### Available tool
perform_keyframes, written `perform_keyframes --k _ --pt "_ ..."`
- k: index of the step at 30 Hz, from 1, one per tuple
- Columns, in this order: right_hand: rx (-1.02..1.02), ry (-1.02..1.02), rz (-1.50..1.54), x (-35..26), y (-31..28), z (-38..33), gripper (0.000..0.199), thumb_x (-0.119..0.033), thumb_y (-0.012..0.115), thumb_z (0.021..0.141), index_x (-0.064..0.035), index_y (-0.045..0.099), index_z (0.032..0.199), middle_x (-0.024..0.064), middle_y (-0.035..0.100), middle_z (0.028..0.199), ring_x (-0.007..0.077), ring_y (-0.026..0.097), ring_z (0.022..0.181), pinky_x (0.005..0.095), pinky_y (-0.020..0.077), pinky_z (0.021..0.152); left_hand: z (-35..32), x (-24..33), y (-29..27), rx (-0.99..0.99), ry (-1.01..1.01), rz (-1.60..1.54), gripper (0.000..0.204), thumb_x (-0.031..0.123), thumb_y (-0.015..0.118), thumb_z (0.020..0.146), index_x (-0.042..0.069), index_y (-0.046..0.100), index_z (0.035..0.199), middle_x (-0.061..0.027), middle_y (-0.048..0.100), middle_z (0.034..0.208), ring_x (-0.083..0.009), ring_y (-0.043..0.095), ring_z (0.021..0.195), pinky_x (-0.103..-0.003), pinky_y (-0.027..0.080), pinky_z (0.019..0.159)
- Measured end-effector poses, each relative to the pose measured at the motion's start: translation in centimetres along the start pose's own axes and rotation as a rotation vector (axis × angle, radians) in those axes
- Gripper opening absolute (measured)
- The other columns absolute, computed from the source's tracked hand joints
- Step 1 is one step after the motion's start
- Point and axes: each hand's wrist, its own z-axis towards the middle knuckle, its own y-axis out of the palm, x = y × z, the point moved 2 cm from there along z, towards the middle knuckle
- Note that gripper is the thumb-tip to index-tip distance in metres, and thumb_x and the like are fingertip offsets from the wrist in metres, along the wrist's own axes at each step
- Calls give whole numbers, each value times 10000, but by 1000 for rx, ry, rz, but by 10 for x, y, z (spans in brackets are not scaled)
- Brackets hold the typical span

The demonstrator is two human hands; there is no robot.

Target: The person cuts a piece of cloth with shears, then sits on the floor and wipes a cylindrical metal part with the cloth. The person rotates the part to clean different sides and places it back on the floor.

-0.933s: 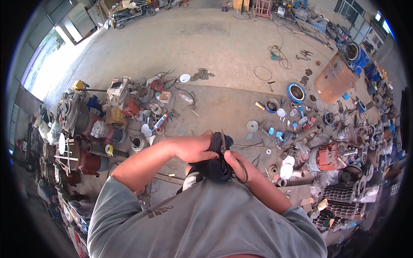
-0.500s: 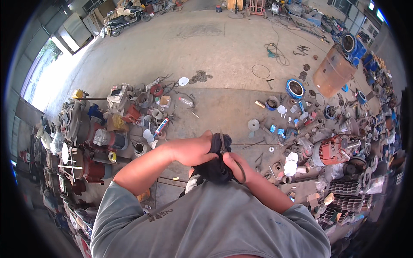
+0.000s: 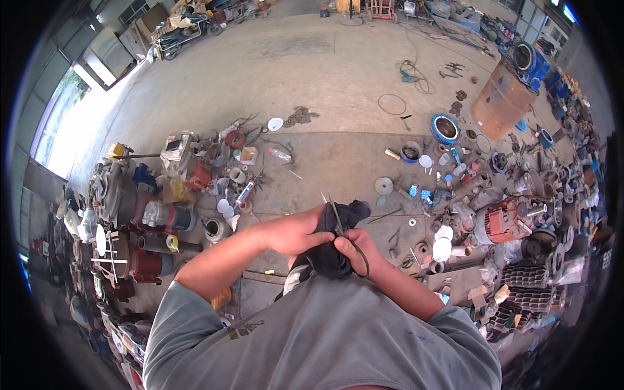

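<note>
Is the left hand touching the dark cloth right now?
Touching. The head view shows the left hand gripping the dark cloth, fingers pressed into its folds beside the scissors.

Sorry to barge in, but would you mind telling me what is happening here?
A person in a grey shirt stands over a cluttered workshop floor, working on a dark cloth with scissors. The left hand bunches the cloth; the right hand works the scissors, blades pointing away from the body. Motors and parts lie scattered on the concrete floor, with a rusty drum at the far right.

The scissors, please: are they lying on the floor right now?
No, the right hand holds the scissors against the dark cloth gripped by the left hand.
</note>
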Motion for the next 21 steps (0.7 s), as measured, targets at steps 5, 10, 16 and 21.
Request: perform_keyframes --k 5,10,16,21 --pt "-3 -28 10 11 -8 -1 559 -501 600 1096 39 734 1148 21 746 1041 98 650 988 303 539 908 6 -8 4 -10 -76 99 590 103 600 1003 55 435 1567 -229 539 1486 -405 586 1326 -457 453 1149" --pt "-7 33 120 7 -6 10 668 -594 535 1094 47 698 1188 42 733 1123 120 655 1034 297 530 939 7 -11 15 33 -172 261 468 159 539 1028 -12 487 1460 -290 591 1356 -449 645 1203 -488 527 1005" --pt "112 -24 -149 15 -14 5 599 -560 561 1099 -13 680 885 -23 624 813 86 545 810 308 492 738 11 -5 13 -20 -121 263 423 160 541 1028 -36 524 1403 -291 632 1277 -458 678 1119 -509 543 933" --pt "21 57 -80 18 -25 5 605 -601 541 1088 -48 650 869 -51 541 744 88 485 723 286 406 646 15 -5 10 -36 -211 241 398 157 564 1019 -14 552 1378 -262 654 1255 -446 669 1145 -502 537 958"
